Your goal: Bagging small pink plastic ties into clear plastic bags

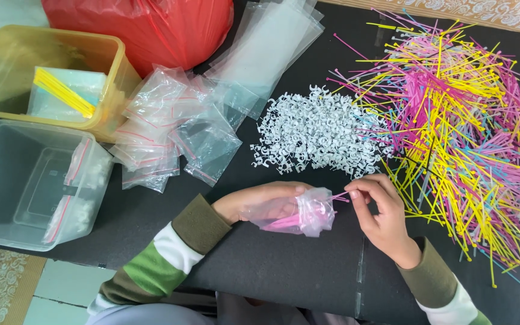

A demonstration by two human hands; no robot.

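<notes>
Bagging step: left hand clenches bag; right hand fingers pinch pink tie at bag mouth. Next: careful push inside.

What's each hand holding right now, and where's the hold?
Left hand holds a small clear plastic bag by its bunched side, pink cable ties inside. Right hand pinches the end of a pink tie at the bag's mouth.

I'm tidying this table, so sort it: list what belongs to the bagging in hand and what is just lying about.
In hand:
left hand holding small clear bag
right hand feeding pink ties in
heap of coloured cable ties

Lying about:
white clips
empty zip bags
yellow tub
clear tub
red bag
</notes>
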